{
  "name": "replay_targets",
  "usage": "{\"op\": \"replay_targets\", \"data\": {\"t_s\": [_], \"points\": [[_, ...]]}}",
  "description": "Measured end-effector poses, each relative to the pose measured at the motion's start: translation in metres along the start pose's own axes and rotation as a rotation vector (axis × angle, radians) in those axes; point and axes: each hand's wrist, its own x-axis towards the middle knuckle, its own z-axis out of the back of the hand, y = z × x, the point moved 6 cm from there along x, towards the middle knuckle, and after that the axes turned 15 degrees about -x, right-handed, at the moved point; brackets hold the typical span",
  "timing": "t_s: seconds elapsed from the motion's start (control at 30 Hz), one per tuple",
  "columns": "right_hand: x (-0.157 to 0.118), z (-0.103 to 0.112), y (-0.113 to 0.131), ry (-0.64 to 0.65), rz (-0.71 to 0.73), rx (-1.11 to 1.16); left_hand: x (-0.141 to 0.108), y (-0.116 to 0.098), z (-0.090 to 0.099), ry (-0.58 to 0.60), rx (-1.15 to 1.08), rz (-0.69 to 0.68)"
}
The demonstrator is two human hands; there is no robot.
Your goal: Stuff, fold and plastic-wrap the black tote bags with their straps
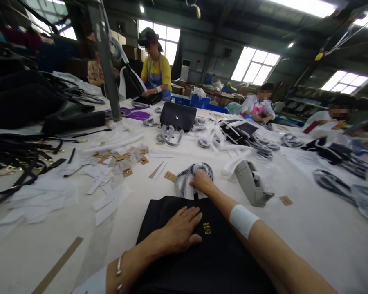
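Note:
A black handbag point(223, 261) with a gold clasp point(207, 228) lies in front of me on the white table. My left hand point(181, 229) rests flat on the bag, left of the clasp, fingers stretched out. Beyond the bag's far edge, my right hand point(202, 182) has its fingers curled over a coiled strap point(180, 185) in clear plastic. The fingertips of that hand are partly hidden. A grey tape dispenser point(252, 183) stands to the right of the coil.
White paper pieces point(46, 196) and brown tags point(122, 157) are scattered at left, beside piled black straps point(21, 163). Another black bag point(178, 116) stands farther back among wrapped strap coils. A metal post point(106, 61) rises at left. Co-workers, one in yellow point(164, 67), are across the table.

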Motion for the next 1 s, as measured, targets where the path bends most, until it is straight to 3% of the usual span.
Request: {"op": "replay_targets", "data": {"t_s": [0.23, 0.47, 0.63, 0.77, 0.9, 1.0], "points": [[-0.001, -0.008, -0.011, -0.054, -0.056, 0.050, -0.004, 0.004, -0.001, -0.020, -0.026, -0.016], [-0.009, -0.008, -0.015, -0.029, -0.077, 0.333, -0.007, 0.003, 0.003, -0.076, -0.091, -0.035], [-0.049, 0.003, -0.005, 0.072, 0.051, 0.558, -0.011, 0.005, 0.015, -0.134, -0.248, -0.032], [-0.086, 0.013, -0.017, 0.043, 0.252, 0.707, -0.006, 0.018, 0.031, -0.268, -0.542, -0.001], [-0.106, 0.006, -0.034, 0.011, 0.311, 0.632, 0.001, 0.033, 0.043, -0.451, -0.793, 0.121], [-0.113, -0.002, -0.036, -0.032, 0.308, 0.580, 0.008, 0.027, 0.047, -0.496, -0.800, 0.138]]}}
